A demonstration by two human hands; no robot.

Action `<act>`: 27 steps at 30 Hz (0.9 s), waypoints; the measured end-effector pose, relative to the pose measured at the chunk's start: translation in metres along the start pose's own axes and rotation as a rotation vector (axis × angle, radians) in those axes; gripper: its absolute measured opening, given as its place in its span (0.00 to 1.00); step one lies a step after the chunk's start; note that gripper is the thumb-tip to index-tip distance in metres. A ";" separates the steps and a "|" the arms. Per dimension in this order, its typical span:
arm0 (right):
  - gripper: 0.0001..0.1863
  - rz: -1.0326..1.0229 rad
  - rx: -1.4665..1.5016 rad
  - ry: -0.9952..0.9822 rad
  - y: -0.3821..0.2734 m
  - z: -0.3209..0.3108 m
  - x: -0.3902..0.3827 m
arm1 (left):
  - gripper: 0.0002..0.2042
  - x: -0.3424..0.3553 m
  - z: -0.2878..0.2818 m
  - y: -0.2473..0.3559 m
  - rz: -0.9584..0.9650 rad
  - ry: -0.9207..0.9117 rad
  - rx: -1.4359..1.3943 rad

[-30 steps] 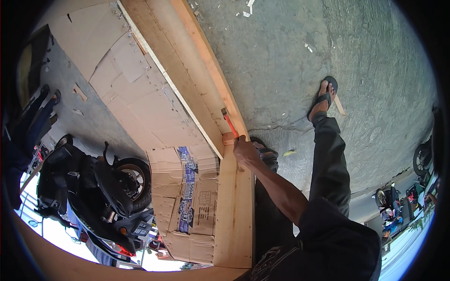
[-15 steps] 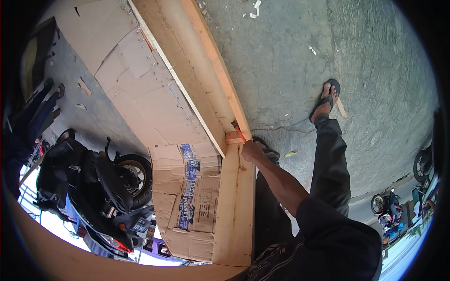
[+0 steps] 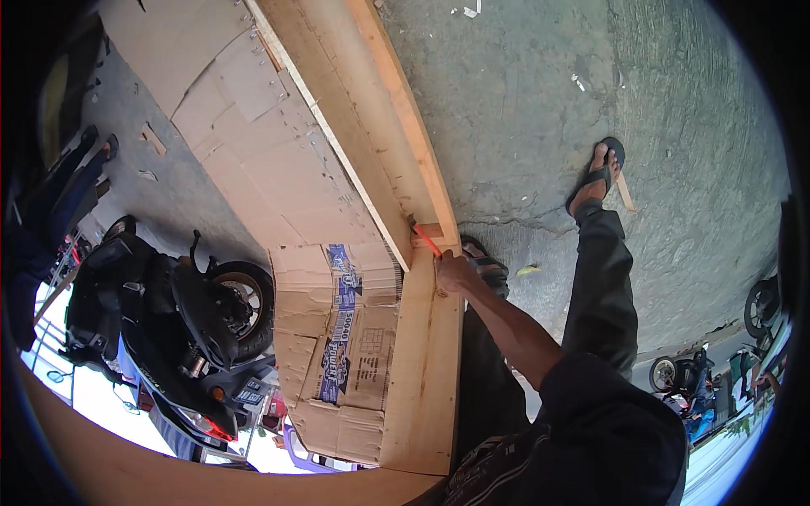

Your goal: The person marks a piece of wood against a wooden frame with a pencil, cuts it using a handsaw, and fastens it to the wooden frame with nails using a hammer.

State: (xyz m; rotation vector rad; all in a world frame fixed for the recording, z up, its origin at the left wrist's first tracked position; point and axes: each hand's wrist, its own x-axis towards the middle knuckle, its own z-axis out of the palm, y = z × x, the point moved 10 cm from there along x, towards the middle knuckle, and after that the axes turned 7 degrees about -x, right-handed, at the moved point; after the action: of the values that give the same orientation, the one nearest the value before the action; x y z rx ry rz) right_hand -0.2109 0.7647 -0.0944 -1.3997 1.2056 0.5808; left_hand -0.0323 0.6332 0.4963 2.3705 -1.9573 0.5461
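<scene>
An orange-handled hammer [image 3: 426, 241] is gripped in our right hand [image 3: 455, 271], at the near end of a long wooden trough [image 3: 400, 97]; our left hand we cannot tell. Brown cardboard [image 3: 283, 160] borders the left edge, 1 dark-sandalled foot [image 3: 492, 271] crowds the right, grey concrete floor [image 3: 523, 101] beyond.

Hammer: [image 3: 425, 239] in the right hand [image 3: 456, 274] — its head over the near end of the channel, by the end block.
Channel: [image 3: 359, 93] right of the cardboard, left of the floor [image 3: 523, 110].
Plank: [image 3: 422, 363] this side of the end block [image 3: 429, 231], between cardboard [image 3: 245, 177] and legs.
Motorcycle: [image 3: 190, 316] left, beyond the cardboard.
Right foot: [image 3: 597, 177] on the floor, well right of the channel — wood strip [image 3: 625, 194] just beside it.
</scene>
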 end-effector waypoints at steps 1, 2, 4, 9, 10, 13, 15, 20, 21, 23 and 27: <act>0.18 0.010 -0.233 -0.157 0.045 0.031 0.007 | 0.25 -0.003 0.010 0.000 -0.009 0.009 -0.033; 0.17 -0.320 -0.376 -0.007 0.034 0.027 0.017 | 0.25 -0.007 0.018 -0.003 -0.017 0.021 -0.058; 0.17 -0.175 -0.012 0.047 -0.072 -0.008 0.008 | 0.25 -0.007 0.001 -0.006 0.042 -0.001 0.080; 0.16 -0.173 -0.355 -0.013 0.084 0.013 0.014 | 0.25 -0.004 0.017 0.001 -0.026 0.029 -0.085; 0.16 -0.212 -0.323 -0.021 0.032 0.023 0.014 | 0.25 -0.006 0.014 -0.006 0.007 0.019 -0.028; 0.15 -0.135 -0.227 -0.123 -0.060 -0.011 0.010 | 0.25 -0.009 0.002 -0.006 0.042 0.016 0.066; 0.19 -0.118 0.205 0.081 -0.090 -0.060 -0.019 | 0.25 -0.005 -0.011 -0.010 0.038 0.002 0.070; 0.15 -0.065 -0.241 0.035 -0.007 -0.027 0.014 | 0.25 -0.008 0.011 -0.005 0.032 0.024 0.012; 0.15 -0.088 -0.228 0.031 -0.036 -0.041 0.016 | 0.25 -0.008 0.008 -0.007 0.042 0.019 0.039; 0.18 -0.049 0.168 -0.024 -0.092 -0.059 -0.015 | 0.25 -0.003 -0.016 -0.013 0.048 -0.003 0.092; 0.19 -0.106 -0.459 -0.252 0.092 0.036 0.043 | 0.25 -0.006 0.023 -0.006 -0.016 0.058 -0.106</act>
State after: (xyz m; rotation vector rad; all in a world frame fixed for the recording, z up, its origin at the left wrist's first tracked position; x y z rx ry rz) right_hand -0.2670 0.7995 -0.1793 -1.6995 0.8191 0.9696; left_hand -0.0213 0.6350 0.4741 2.2790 -1.8926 0.4917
